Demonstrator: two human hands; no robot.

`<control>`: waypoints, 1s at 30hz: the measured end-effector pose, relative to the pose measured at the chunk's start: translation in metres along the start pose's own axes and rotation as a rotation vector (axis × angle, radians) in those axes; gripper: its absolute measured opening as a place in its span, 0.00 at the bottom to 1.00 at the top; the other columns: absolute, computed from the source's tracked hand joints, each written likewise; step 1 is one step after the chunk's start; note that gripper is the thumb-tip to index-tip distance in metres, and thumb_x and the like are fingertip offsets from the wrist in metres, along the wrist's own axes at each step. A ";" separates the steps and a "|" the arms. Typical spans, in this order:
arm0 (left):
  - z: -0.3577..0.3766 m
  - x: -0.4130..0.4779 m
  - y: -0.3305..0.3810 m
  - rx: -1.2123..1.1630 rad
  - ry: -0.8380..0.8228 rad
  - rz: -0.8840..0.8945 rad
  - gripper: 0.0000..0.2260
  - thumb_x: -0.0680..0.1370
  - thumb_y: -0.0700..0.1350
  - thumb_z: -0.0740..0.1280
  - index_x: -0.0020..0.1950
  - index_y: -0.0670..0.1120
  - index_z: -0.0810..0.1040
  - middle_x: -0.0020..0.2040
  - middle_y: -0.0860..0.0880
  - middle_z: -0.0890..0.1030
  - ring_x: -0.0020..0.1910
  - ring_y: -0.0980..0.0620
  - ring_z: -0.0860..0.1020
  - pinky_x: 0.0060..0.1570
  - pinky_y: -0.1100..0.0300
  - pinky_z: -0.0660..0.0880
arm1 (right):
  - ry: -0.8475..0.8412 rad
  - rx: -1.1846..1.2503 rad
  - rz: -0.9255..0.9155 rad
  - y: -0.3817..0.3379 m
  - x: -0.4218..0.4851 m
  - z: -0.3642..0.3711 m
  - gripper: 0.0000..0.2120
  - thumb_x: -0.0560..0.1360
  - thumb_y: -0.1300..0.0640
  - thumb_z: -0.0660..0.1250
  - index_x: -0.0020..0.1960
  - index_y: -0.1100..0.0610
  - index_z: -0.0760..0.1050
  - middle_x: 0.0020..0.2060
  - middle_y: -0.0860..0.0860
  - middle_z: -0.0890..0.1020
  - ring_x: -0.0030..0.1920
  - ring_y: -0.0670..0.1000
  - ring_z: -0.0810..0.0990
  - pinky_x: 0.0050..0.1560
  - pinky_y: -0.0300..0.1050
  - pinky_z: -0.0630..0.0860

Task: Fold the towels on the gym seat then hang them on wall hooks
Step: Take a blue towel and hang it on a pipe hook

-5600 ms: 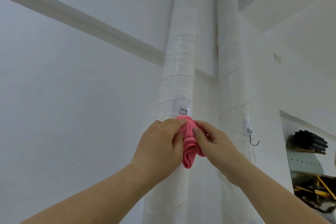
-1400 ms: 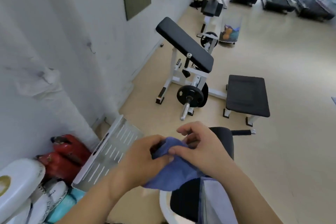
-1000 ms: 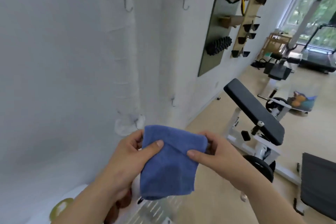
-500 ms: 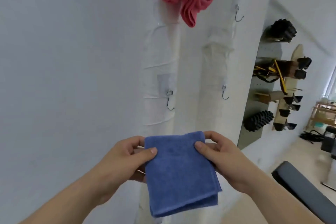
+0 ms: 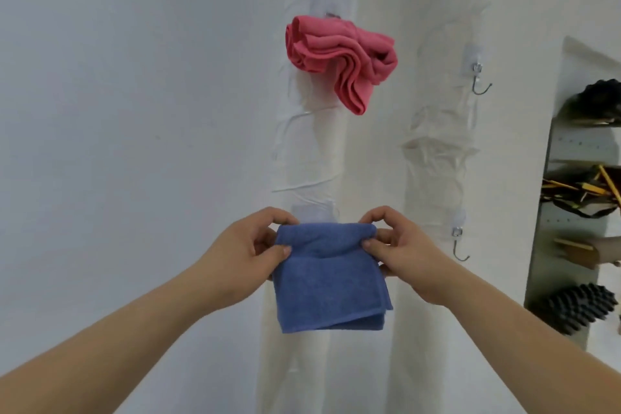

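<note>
A folded blue towel [image 5: 327, 279] hangs between both hands in front of the left wrapped white pipe [image 5: 309, 158]. My left hand [image 5: 247, 254] pinches its upper left corner, and my right hand [image 5: 396, 249] pinches the upper right corner. The towel's top edge covers the lower hook on that pipe, of which only the clear pad [image 5: 314, 212] shows. A bunched pink towel [image 5: 339, 55] hangs from the upper hook on the same pipe.
Two bare metal hooks, an upper hook [image 5: 479, 81] and a lower hook [image 5: 458, 245], sit on the right wrapped pipe. At the far right a wall rack [image 5: 578, 212] holds black rollers and yellow-black gear. Plain white wall fills the left side.
The pink towel was left on the upper hook. Both hands took the blue towel from the seat, turned to the wall and raised it up to the lower left hook.
</note>
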State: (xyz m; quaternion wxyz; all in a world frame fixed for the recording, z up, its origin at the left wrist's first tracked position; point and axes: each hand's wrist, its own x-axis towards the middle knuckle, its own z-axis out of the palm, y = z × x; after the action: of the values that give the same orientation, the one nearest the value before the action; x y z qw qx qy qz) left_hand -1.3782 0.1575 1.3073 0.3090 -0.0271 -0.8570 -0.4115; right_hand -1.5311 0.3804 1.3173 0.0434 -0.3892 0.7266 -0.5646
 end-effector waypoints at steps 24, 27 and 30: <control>0.055 -0.020 -0.010 0.785 0.202 0.370 0.14 0.74 0.66 0.62 0.44 0.56 0.67 0.43 0.59 0.73 0.41 0.57 0.69 0.39 0.63 0.68 | -0.204 -0.773 -0.322 0.020 -0.009 0.005 0.25 0.73 0.34 0.68 0.68 0.38 0.74 0.55 0.40 0.80 0.55 0.43 0.79 0.59 0.45 0.77; 0.057 -0.025 -0.021 0.760 0.194 0.347 0.20 0.73 0.64 0.64 0.61 0.56 0.74 0.51 0.60 0.77 0.46 0.57 0.73 0.43 0.62 0.75 | -0.272 -0.769 -0.349 0.023 -0.011 0.007 0.31 0.72 0.36 0.72 0.72 0.34 0.66 0.56 0.40 0.81 0.55 0.43 0.78 0.59 0.45 0.77; 0.061 -0.026 -0.028 0.747 0.210 0.355 0.23 0.73 0.62 0.65 0.64 0.54 0.77 0.52 0.58 0.78 0.47 0.55 0.75 0.44 0.60 0.78 | -0.230 -0.790 -0.356 0.028 -0.008 0.011 0.32 0.70 0.35 0.73 0.71 0.33 0.67 0.54 0.38 0.78 0.54 0.41 0.77 0.59 0.45 0.76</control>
State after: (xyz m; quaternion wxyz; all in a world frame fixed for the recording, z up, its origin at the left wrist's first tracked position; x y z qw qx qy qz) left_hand -1.3960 0.1883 1.2450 0.4491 -0.0183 -0.8932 -0.0136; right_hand -1.5348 0.3782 1.2861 -0.1258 -0.5552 0.7986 -0.1957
